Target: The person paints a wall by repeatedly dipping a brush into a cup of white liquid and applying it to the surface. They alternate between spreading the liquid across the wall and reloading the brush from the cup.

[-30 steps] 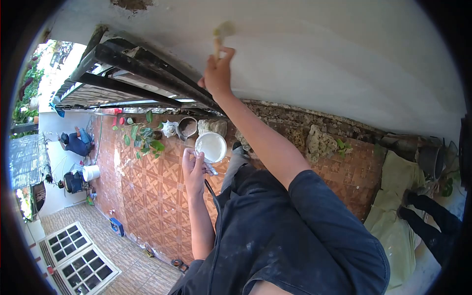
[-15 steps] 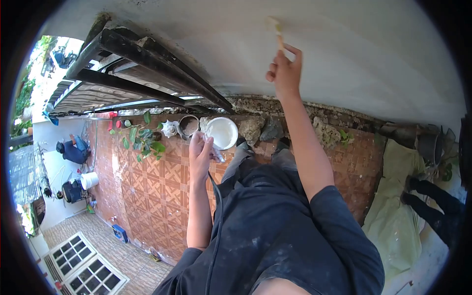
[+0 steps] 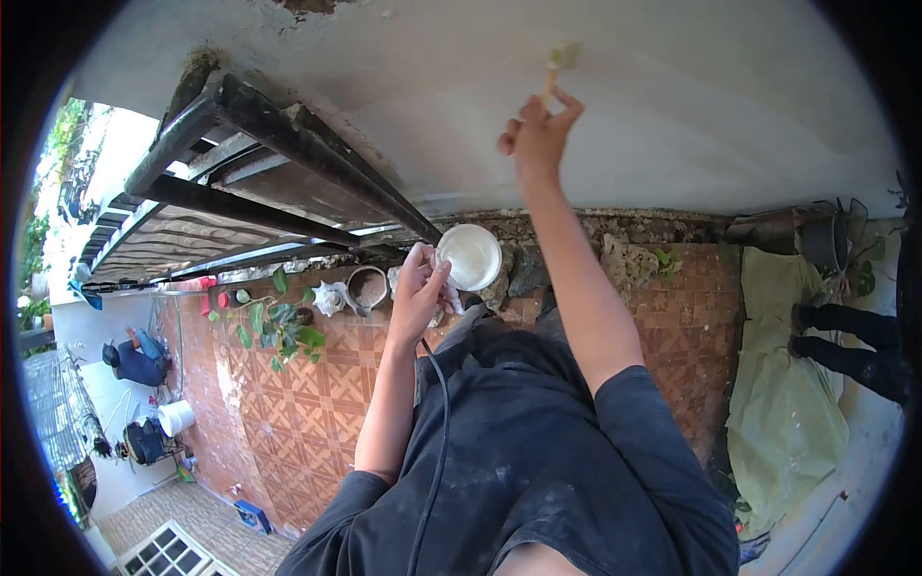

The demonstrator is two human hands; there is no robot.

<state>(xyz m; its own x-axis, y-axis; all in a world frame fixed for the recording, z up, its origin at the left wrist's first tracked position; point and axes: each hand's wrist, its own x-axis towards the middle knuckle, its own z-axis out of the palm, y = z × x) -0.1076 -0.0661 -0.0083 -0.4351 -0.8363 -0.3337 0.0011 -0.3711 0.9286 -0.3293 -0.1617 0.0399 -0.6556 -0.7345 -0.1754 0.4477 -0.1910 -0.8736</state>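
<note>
My right hand (image 3: 540,139) is raised and closed around the pale handle of a paintbrush (image 3: 551,81). The brush's bristle end, slightly blurred, meets the white wall (image 3: 672,106). Lower and to the left, my left hand (image 3: 420,291) grips the near-left side of a white tub (image 3: 474,287), which has white paint (image 3: 468,257) inside. Part of the tub's side is hidden behind my fingers. A dark cord (image 3: 444,384) runs down from near my left wrist over my dark shirt.
A black metal gate frame (image 3: 288,134) juts from the wall at left. Along the wall's foot stand a pot (image 3: 368,291), a plant (image 3: 281,322) and rocks (image 3: 629,267). A crouching person (image 3: 139,360) is far left. Another person's legs (image 3: 850,350) stand by a greenish sheet (image 3: 783,413).
The brush has moved slightly right on the wall, its handle now tilting right. The tub and my left hand have shifted right and a little up in view.
</note>
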